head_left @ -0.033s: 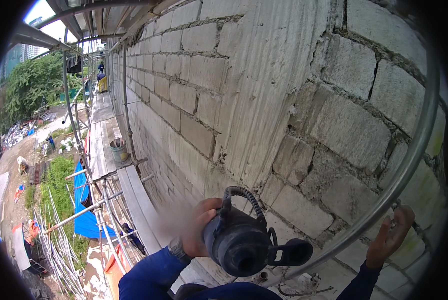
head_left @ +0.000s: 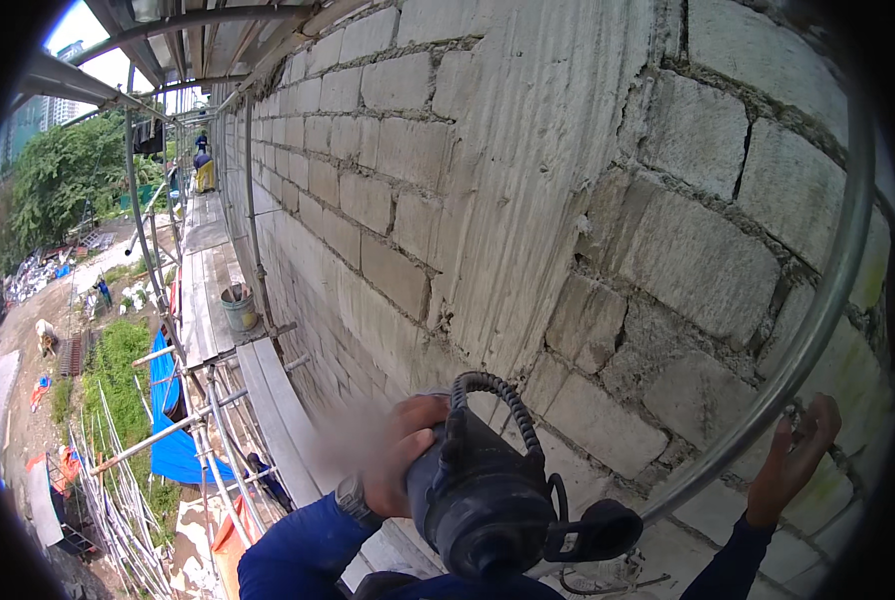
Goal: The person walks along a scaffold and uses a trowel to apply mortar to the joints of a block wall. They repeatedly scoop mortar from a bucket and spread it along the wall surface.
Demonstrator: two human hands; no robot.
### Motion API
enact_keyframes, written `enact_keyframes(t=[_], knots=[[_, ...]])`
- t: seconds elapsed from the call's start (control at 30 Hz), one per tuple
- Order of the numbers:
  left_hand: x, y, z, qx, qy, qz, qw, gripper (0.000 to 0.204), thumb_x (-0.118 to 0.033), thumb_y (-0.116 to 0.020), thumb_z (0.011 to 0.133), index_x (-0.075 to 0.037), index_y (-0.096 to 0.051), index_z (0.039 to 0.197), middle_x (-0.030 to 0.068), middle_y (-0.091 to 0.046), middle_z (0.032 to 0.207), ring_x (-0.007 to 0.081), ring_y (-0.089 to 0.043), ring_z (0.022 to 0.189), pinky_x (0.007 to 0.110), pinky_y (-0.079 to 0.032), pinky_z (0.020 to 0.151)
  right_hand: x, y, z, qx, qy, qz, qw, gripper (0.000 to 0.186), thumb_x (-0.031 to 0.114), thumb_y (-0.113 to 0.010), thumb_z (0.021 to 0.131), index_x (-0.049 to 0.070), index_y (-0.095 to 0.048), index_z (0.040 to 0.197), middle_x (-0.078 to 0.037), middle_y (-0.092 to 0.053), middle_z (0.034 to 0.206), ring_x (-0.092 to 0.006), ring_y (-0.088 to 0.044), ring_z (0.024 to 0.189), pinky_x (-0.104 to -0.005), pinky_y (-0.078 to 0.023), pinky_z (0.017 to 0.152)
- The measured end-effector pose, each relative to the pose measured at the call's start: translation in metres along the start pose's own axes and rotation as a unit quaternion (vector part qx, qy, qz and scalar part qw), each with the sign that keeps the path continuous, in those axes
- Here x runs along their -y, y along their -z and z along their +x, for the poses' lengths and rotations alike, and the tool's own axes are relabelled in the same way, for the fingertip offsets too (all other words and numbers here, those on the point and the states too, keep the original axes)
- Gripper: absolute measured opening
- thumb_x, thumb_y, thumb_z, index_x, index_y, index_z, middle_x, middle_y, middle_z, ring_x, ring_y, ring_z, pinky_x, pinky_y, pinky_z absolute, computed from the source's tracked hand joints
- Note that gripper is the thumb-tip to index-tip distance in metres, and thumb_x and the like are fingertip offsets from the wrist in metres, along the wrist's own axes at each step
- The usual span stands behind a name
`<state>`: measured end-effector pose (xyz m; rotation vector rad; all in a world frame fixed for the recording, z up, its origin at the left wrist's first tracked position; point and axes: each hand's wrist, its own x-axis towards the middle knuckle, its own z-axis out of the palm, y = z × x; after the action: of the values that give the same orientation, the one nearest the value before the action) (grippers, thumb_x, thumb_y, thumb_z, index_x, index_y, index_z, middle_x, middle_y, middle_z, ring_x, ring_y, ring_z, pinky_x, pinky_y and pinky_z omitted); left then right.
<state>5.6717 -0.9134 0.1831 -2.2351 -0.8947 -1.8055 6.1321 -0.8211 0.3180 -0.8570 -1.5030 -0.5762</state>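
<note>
A large black water bottle [head_left: 480,485] is tilted with its spout toward me at the bottom centre. My left hand [head_left: 392,462] is wrapped around its side. The flip cap [head_left: 608,530] hangs open to the right on its strap, and a braided cord handle [head_left: 508,392] arches over the bottle. To the right, my right hand [head_left: 798,462] is raised beside a curved metal scaffold pipe [head_left: 816,335]. Its fingers are loosely apart, with nothing visible in them. Whether it touches the pipe I cannot tell.
A rough block wall [head_left: 568,300] rises close in front. Planks [head_left: 278,390] and a walkway run off to the left, with a bucket [head_left: 239,307] on them. Scaffold poles [head_left: 253,200] stand alongside. Far below lies ground with several poles and a blue tarp [head_left: 183,450].
The bottle has shifted slightly down and its open cap has swung a little lower and to the right. My right hand has risen slightly. The left hand keeps its grip.
</note>
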Motion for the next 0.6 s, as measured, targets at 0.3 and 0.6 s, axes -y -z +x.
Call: enact_keyframes(t=[0.3, 0.6], knots=[[-0.044, 0.023, 0.075, -0.013, -0.192, 0.065, 0.979, 0.059, -0.026, -0.065, 0.094, -0.018, -0.034, 0.144, 0.0297, -0.059, 0.124, 0.0472, -0.061, 0.106, 0.064, -0.047, 0.092, -0.028, -0.045, 0.018, 0.063, -0.165, 0.255, 0.951, 0.074, 0.036, -0.068, 0.094, 0.003, -0.034, 0.150, -0.013, -0.051, 0.131, -0.0211, -0.055, 0.103, -0.0381, -0.047, 0.091], [-0.059, 0.049, 0.124, 0.020, -0.278, 0.114, 0.954, 0.045, -0.021, -0.051, 0.100, -0.016, -0.035, 0.141, 0.0286, -0.054, 0.132, 0.0469, -0.058, 0.114, 0.066, -0.045, 0.097, 0.001, -0.053, 0.019, 0.062, -0.238, 0.396, 0.885, 0.069, 0.013, -0.062, 0.089, 0.001, -0.030, 0.148, -0.007, -0.055, 0.090, -0.0138, -0.055, 0.075, -0.0303, -0.048, 0.069]])
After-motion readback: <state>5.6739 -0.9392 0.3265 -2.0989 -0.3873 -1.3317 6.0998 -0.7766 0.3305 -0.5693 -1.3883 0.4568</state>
